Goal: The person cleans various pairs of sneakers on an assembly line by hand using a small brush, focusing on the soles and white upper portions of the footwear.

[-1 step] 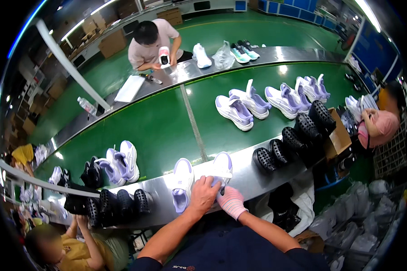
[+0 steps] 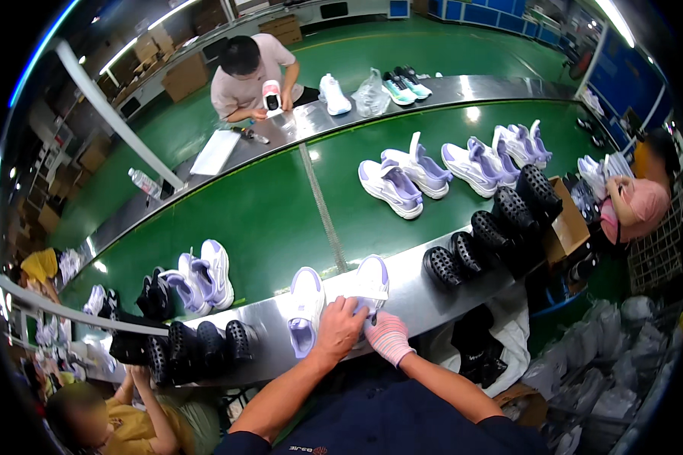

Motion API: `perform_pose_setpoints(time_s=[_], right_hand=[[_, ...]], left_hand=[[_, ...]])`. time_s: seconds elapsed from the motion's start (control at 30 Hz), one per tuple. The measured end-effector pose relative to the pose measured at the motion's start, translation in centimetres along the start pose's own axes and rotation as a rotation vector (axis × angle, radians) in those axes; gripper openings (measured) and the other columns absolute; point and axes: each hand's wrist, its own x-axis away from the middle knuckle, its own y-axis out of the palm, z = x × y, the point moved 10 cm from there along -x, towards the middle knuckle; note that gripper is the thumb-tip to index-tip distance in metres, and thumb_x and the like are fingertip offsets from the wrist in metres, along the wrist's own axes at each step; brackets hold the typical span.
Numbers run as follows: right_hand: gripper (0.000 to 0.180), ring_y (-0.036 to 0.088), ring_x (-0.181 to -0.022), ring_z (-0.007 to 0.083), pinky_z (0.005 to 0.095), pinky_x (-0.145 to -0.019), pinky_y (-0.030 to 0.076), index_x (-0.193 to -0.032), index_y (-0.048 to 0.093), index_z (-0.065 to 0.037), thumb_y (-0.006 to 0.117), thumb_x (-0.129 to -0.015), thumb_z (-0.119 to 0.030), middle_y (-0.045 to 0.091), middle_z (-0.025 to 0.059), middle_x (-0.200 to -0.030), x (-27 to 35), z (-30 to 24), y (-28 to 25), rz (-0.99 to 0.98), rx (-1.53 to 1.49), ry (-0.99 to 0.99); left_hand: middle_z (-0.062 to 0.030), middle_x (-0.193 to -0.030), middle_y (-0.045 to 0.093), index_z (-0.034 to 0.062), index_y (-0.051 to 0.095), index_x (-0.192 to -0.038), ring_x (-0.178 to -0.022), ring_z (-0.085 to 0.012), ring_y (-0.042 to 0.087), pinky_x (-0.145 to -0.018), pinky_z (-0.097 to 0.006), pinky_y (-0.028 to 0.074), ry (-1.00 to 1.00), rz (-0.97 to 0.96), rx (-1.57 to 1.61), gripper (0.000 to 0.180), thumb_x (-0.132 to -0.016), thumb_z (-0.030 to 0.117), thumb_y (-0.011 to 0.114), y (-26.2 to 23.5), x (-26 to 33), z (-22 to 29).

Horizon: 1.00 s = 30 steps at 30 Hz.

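left to right: a lilac-and-white pair (image 2: 218, 273) stands on the green belt (image 2: 273, 201); on the metal tabletop (image 2: 413, 292), a free sneaker (image 2: 306, 299) stands unhandled, completion uncertain. beside it, the worked sneaker (image 2: 372, 274) lies under the bare left hand (image 2: 340, 327), fingers bent, and the gloved right hand (image 2: 389, 338), at its heel; whether either grip pinches cannot be told. handling here appears unfinished. similar sneakers (image 2: 391, 188) stand farther right.
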Motion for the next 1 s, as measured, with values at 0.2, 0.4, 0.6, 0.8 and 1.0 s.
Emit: perform_pose_setpoints(time_s=[0.2, 0.4, 0.6, 0.8, 1.0], right_hand=[[0.034, 0.065, -0.090, 0.0453, 0.0521, -0.080, 0.052, -0.092, 0.065, -0.002, 0.060, -0.085, -0.035, 0.068, 0.0256, -0.088, -0.9, 0.9, 2.2, 0.004, -0.017, -0.101], [0.032, 0.066, -0.091, 0.0424, 0.0505, -0.081, 0.052, -0.094, 0.066, -0.004, 0.059, -0.087, -0.034, 0.069, 0.0234, -0.090, 0.1, -0.1, 1.3, -0.059, -0.001, -0.075], [0.038, 0.065, -0.094, 0.0427, 0.0499, -0.084, 0.052, -0.099, 0.066, -0.002, 0.058, -0.090, -0.038, 0.069, 0.0244, -0.098, 0.9, 0.5, 4.4, -0.043, -0.089, -0.123], [0.029, 0.064, -0.095, 0.0450, 0.0486, -0.083, 0.051, -0.097, 0.066, -0.003, 0.061, -0.088, -0.030, 0.067, 0.0268, -0.095, 0.3, 1.8, 5.0, -0.123, -0.358, -0.169], [0.036, 0.053, -0.059, 0.0092, 0.0307, -0.056, 0.045, -0.088, 0.066, -0.005, 0.064, -0.092, -0.042, 0.059, 0.0004, -0.070, -1.0, 1.8, -3.0, -0.107, -1.016, 0.188]], left_hand=[[-0.0076, -0.108, 0.058, 0.0071, 0.067, -0.094, -0.096, -0.0254, 0.055, -0.077, -0.038, 0.046, 0.175, -0.094, -0.168, 0.021, -0.077, 0.016, 0.059, 0.8, 0.4, 1.0], [-0.0130, -0.102, 0.062, 0.0027, 0.071, -0.101, -0.090, -0.0329, 0.057, -0.076, -0.043, 0.047, 0.035, 0.032, 0.128, 0.026, -0.076, 0.010, 0.069, -3.5, 1.1, 2.0], [-0.0185, -0.078, 0.064, -0.0001, 0.072, -0.084, -0.077, -0.0388, 0.057, -0.073, -0.048, 0.046, -0.451, 0.095, 0.131, 0.028, -0.082, 0.027, 0.074, 0.0, 5.3, -1.7], [-0.0245, -0.074, 0.066, -0.0051, 0.070, -0.076, -0.070, -0.0425, 0.059, -0.066, -0.047, 0.045, -0.666, 0.135, 0.149, 0.038, -0.080, 0.032, 0.075, 2.0, 5.4, -3.6], [-0.0040, -0.065, 0.062, -0.0086, 0.071, -0.082, -0.063, -0.0085, 0.051, -0.057, -0.030, 0.041, -1.135, 0.172, 0.799, 0.032, -0.088, 0.022, 0.072, 4.4, 9.2, -6.3]])
